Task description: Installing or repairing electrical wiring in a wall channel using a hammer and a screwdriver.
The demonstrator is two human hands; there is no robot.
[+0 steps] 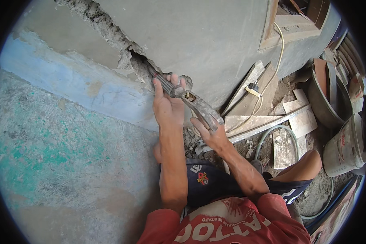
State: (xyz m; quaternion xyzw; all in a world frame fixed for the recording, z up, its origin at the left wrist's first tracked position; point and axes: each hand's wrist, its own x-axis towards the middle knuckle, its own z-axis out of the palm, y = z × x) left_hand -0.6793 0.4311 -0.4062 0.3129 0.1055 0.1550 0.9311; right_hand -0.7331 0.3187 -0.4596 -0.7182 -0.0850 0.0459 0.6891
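Note:
A dusty grey power tool (177,91), which looks like a hammer drill, slants from lower right to upper left. Its front end goes into a rough broken groove (110,34) in the grey wall, where the tip is hidden. My left hand (168,105) is wrapped around the ribbed front part from below, fingertips showing on both sides. Around the rear handle my right hand (213,136) is closed, its thumb along the near side. Crumbled plaster edges lie close around the tool's front.
A cream cord (281,49) hangs from the window frame (290,26) to a plug joint (253,90). Boards (244,87) lean on the wall at right. Rubble, a hose (268,132), a large basin (333,99) and a white bucket (341,148) lie beyond. A worn painted concrete surface (61,142) spreads at left.

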